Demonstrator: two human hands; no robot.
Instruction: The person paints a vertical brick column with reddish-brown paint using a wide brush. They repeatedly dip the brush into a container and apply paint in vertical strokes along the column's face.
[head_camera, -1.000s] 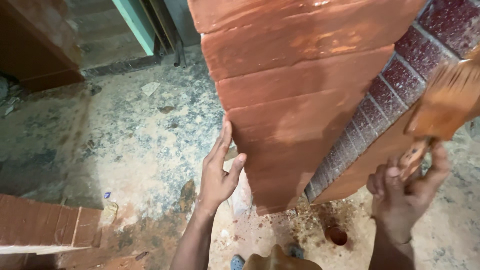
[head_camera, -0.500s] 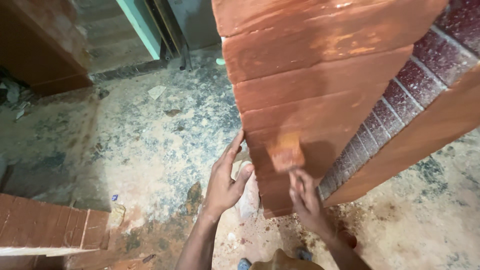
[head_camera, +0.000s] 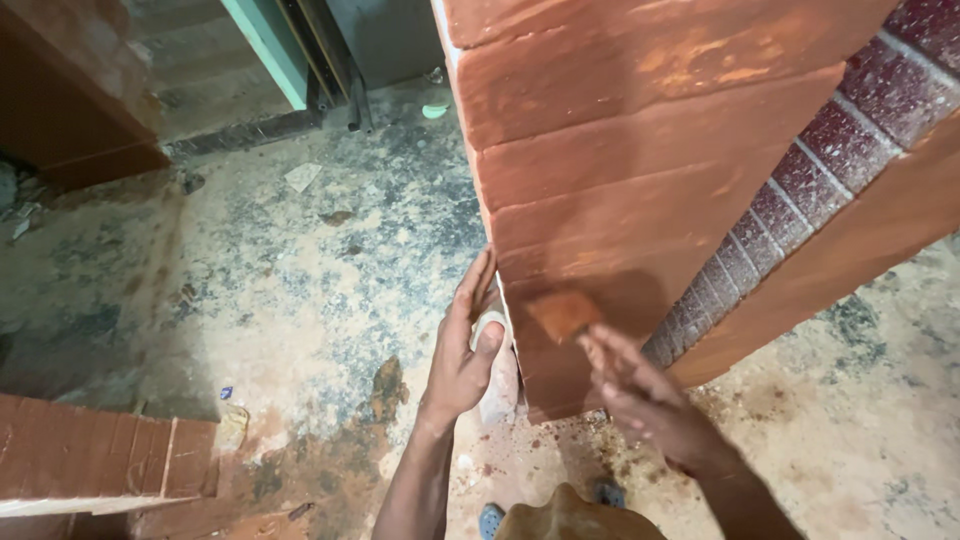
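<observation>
A tall pillar (head_camera: 640, 160) of red-brown painted blocks rises in front of me. My left hand (head_camera: 462, 350) rests flat against its lower left corner, fingers pointing up along the edge. My right hand (head_camera: 640, 395) holds a paint brush (head_camera: 562, 314) whose red-brown bristles press against the pillar's lower face. The brush handle is mostly hidden inside my blurred fingers.
A dark red brick wall (head_camera: 850, 150) with pale joints runs off to the right behind the pillar. A low red block wall (head_camera: 100, 455) sits at the bottom left. The concrete floor (head_camera: 300, 280) is stained and littered with scraps. A green door frame (head_camera: 265, 50) stands at the back.
The right hand brought the brush down from the upper right onto the pillar's lower face and now strokes it slightly lower. The left hand stays on the pillar's corner.
</observation>
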